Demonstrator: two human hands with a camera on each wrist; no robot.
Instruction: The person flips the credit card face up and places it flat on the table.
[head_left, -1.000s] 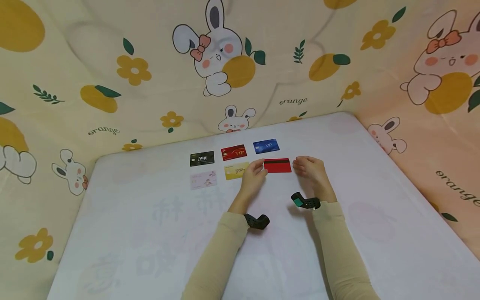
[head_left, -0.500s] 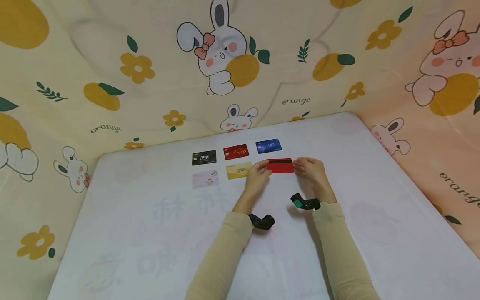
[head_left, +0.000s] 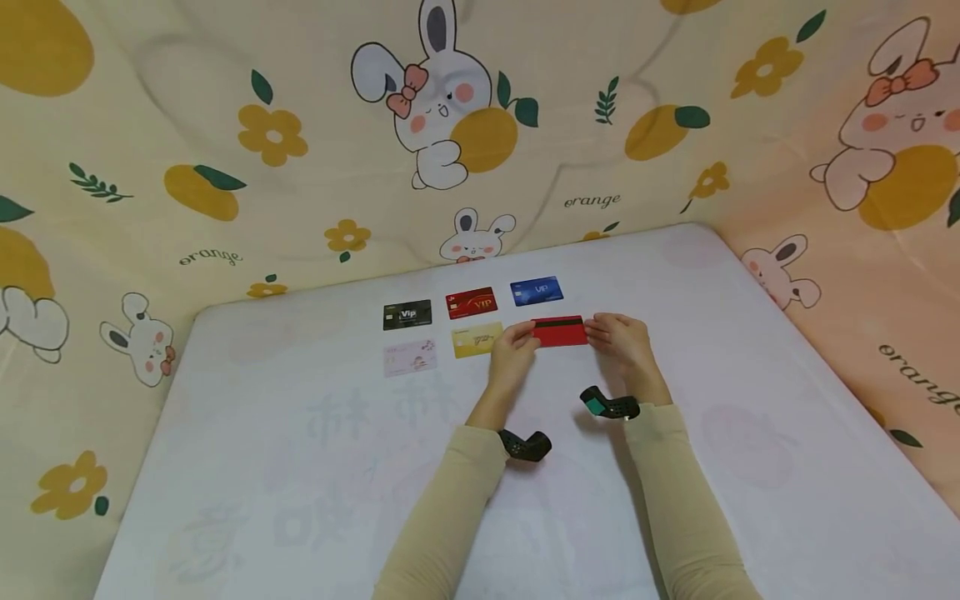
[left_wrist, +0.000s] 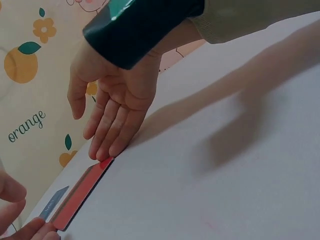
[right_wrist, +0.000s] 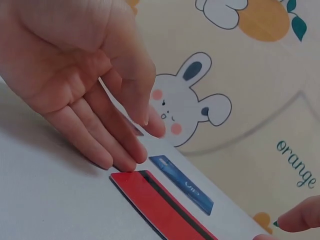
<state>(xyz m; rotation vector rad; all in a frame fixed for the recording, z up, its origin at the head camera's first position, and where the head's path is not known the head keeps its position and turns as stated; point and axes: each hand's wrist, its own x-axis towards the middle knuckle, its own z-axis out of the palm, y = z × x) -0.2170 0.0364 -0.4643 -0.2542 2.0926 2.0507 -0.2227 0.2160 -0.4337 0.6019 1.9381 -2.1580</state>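
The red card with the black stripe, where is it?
In the head view the red card lies flat on the white table, between the left hand and right hand, just below the blue card.

Print on pale pink card (head_left: 409, 357) too faint to read, red card's (head_left: 560, 331) face turned down

You have six cards on the white table (head_left: 300, 467): one black card (head_left: 407, 314), one red VIP card (head_left: 472, 303), one blue card (head_left: 536, 290), one pink card (head_left: 409, 357), one yellow card (head_left: 475, 340) and one red card with a black stripe (head_left: 560, 331), plus two hands
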